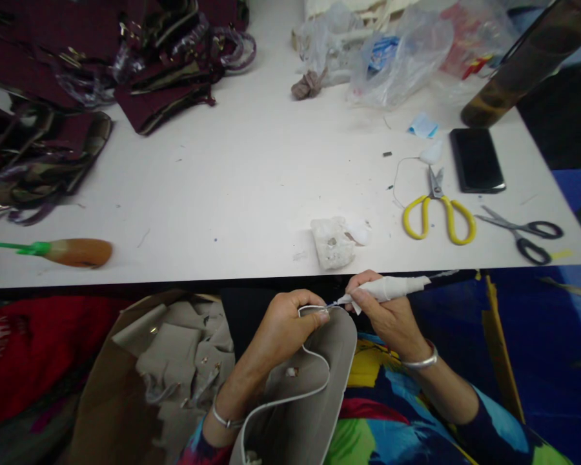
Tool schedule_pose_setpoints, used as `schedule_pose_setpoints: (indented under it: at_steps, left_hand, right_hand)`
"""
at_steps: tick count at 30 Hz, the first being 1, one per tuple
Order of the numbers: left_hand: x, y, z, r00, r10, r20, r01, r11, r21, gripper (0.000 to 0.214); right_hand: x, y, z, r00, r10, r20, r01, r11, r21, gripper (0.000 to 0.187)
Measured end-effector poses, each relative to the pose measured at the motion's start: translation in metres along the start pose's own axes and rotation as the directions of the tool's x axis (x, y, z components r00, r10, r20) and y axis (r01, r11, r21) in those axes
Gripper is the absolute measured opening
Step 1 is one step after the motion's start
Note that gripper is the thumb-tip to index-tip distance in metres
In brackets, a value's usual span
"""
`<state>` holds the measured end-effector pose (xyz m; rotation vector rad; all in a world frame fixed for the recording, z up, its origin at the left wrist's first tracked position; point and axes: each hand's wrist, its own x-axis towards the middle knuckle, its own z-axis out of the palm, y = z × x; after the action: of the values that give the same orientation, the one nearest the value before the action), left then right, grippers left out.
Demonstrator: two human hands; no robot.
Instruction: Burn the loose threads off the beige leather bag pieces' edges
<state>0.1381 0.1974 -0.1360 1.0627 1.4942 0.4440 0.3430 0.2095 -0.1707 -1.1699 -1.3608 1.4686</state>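
A grey bag (314, 400) with white piped edges hangs below the table's front edge. My left hand (290, 320) pinches its upper rim between thumb and fingers. In my right hand (392, 320) is a pen-like tool wrapped in white material (394, 287); its thin tip points left and meets the rim close beside my left thumb. Whether the tip touches or only hovers there, I cannot tell. On the table just ahead of both hands lies a crumpled whitish block (332, 244), with a thin white scrap (359, 230) against it.
Yellow-handled snips (436, 194), black-handled scissors (520, 231) and a phone (478, 160) lie at the right. Maroon bags (164, 97) fill the back left. A squeeze bottle (80, 252) is near the front left edge. A box of grey pieces (111, 394) stands below.
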Motion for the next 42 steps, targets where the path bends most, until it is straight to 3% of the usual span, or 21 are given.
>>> schedule_pose_setpoints:
  at_steps: [8,18,25,29,32,35,38,42]
  left_hand:
    - [-0.003,0.001,0.002,1.000,0.019,0.003,-0.019,1.000,-0.010,0.011]
    - [-0.003,-0.004,0.009,0.997,0.070,-0.032,-0.071,0.997,-0.032,0.008]
    - [-0.001,-0.006,0.007,0.994,0.055,-0.098,-0.060,0.997,-0.047,0.011]
    - [0.000,-0.009,0.005,0.991,0.021,-0.133,-0.031,0.997,-0.076,0.014]
    - [0.001,-0.015,0.001,0.990,-0.004,-0.139,-0.011,0.994,-0.111,0.016]
    - [0.002,-0.020,-0.006,0.992,0.018,-0.124,-0.034,0.991,-0.127,0.017]
    - [0.002,-0.023,-0.011,0.992,0.026,-0.125,-0.042,0.991,-0.123,0.020]
    - [0.001,-0.028,-0.012,0.989,-0.003,-0.150,-0.021,0.987,-0.161,0.020]
  right_hand:
    - [0.004,-0.002,-0.004,0.996,-0.032,0.079,0.040,0.994,-0.099,0.016]
    - [0.018,-0.020,-0.005,0.950,-0.216,0.227,0.280,0.909,-0.309,0.017]
    - [-0.007,0.002,0.012,0.999,-0.031,0.017,0.031,0.999,-0.032,0.022]
    - [-0.014,0.007,0.015,0.985,-0.045,-0.168,0.052,0.998,0.042,0.021]
    - [-0.004,-0.003,0.004,0.952,-0.158,-0.263,0.157,0.987,-0.025,0.017]
    - [0.012,-0.016,-0.012,0.900,-0.301,-0.316,0.238,0.945,-0.225,0.010]
    - [0.023,-0.024,-0.020,0.880,-0.379,-0.286,0.263,0.890,-0.372,0.008]
    - [0.030,-0.027,-0.017,0.890,-0.402,-0.214,0.286,0.859,-0.425,0.009]
